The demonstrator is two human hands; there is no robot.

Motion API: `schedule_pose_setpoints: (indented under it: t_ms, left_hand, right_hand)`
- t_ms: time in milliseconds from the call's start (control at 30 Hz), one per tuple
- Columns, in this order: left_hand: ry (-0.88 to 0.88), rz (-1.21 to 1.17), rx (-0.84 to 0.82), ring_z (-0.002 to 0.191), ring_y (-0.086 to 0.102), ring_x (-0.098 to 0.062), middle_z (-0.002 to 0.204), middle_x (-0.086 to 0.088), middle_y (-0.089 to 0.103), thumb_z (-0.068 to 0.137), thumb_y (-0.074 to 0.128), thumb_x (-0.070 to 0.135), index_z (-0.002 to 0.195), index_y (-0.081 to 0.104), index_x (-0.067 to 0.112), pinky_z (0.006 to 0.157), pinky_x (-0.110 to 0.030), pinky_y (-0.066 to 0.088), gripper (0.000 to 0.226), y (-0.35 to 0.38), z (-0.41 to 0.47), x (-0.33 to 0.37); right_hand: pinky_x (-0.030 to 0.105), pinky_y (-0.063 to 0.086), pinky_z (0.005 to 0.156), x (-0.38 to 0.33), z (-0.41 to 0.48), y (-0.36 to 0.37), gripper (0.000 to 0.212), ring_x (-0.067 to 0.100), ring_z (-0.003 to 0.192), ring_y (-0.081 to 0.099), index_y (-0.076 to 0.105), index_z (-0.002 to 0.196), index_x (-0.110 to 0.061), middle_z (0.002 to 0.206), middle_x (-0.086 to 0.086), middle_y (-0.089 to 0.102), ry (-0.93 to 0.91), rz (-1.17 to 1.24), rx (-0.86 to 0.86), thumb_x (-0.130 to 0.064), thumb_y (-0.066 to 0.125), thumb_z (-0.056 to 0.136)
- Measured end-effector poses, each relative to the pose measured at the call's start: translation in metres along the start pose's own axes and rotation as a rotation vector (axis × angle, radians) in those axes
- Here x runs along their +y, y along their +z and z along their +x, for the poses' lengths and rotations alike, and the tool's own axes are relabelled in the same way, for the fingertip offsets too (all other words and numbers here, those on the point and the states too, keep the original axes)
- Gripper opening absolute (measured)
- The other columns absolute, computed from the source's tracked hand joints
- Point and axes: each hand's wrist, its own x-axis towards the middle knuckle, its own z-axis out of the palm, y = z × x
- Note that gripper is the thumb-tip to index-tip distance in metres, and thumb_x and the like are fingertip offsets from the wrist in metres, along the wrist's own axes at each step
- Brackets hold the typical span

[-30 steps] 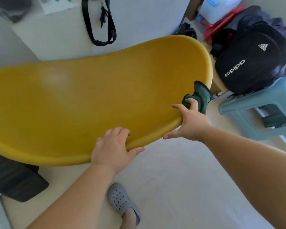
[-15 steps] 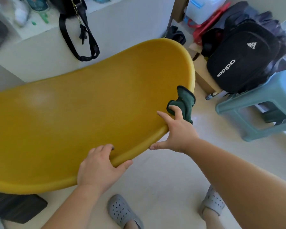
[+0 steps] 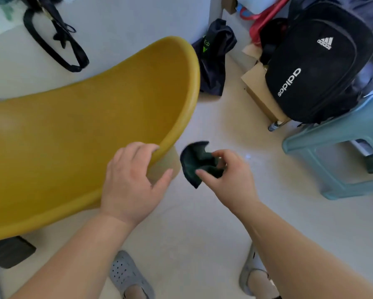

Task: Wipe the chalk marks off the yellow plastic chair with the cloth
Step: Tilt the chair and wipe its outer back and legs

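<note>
Left hand grips chair rim; right hand pinches cloth.

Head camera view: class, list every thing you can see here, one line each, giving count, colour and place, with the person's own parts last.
yellow plastic chair: one, yellow, left half of the view
cloth: one, dark green, centre, just right of the chair and off it
backpack: one, black with white lettering, upper right
stool: one, pale blue-green, right edge, on the floor
cardboard box: one, brown, at the backpack's lower left
strap: one, black, upper left
dark bag: one, navy-black, on the floor behind the chair
clogs: two, grey, bottom edge, on the person's feet
left hand: one, centre, fingers curled over the chair's rim
right hand: one, right of centre, pinching the cloth
</note>
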Motion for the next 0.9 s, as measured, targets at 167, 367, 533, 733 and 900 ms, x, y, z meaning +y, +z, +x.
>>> schedule_pose_setpoints:
  t_ms: [167, 367, 533, 733, 900]
  left_hand:
    - [0.010, 0.165, -0.103, 0.110, 0.048, -0.030, 0.122, -0.003, 0.052, 0.078, 0.057, 0.058, 0.124, 0.058, 0.019, 0.092, -0.045, 0.042, 0.060, 0.028, 0.015, 0.053]
    - [0.025, 0.297, -0.097, 0.120, 0.045, -0.032, 0.131, -0.004, 0.047, 0.076, 0.059, 0.061, 0.131, 0.052, 0.022, 0.101, -0.048, 0.039, 0.068, 0.030, 0.067, 0.049]
    - [-0.324, -0.284, -0.268, 0.110, 0.057, -0.012, 0.121, 0.011, 0.059, 0.070, 0.052, 0.078, 0.131, 0.050, 0.040, 0.087, -0.037, 0.047, 0.072, 0.023, 0.115, 0.048]
    - [-0.331, -0.291, -0.180, 0.091, 0.067, -0.011, 0.096, 0.017, 0.069, 0.088, 0.046, 0.073, 0.119, 0.062, 0.043, 0.075, -0.034, 0.050, 0.045, 0.042, 0.133, 0.049]
    - [0.015, 0.324, 0.036, 0.109, 0.056, -0.024, 0.127, 0.003, 0.057, 0.082, 0.046, 0.076, 0.149, 0.033, 0.037, 0.091, -0.039, 0.044, 0.079, 0.069, 0.138, 0.050]
  right_hand:
    - [0.032, 0.050, 0.068, 0.084, 0.023, -0.019, 0.020, 0.024, 0.079, 0.059, 0.051, 0.089, -0.013, 0.082, 0.002, 0.051, 0.236, -0.782, -0.657, -0.011, 0.071, 0.087]
    - [0.029, 0.053, 0.063, 0.145, 0.040, 0.007, 0.036, 0.022, 0.078, 0.065, 0.066, 0.119, -0.016, 0.101, 0.005, 0.062, 0.326, -0.353, -0.609, 0.003, 0.055, 0.091]
    - [0.017, 0.043, 0.061, 0.126, 0.080, 0.012, 0.046, 0.018, 0.094, 0.052, 0.056, 0.139, -0.026, 0.126, 0.002, 0.042, 0.141, 0.037, -0.357, -0.007, 0.056, 0.098]
    - [0.027, 0.044, 0.074, 0.125, 0.128, 0.057, 0.043, 0.017, 0.101, 0.060, 0.069, 0.120, -0.030, 0.123, 0.000, 0.060, -0.043, 0.273, -0.130, -0.002, 0.046, 0.096]
    - [0.028, 0.050, 0.054, 0.115, 0.175, 0.072, 0.022, 0.015, 0.056, 0.057, 0.072, 0.104, -0.023, 0.075, -0.007, 0.061, -0.140, 0.952, 0.092, -0.005, 0.064, 0.095]
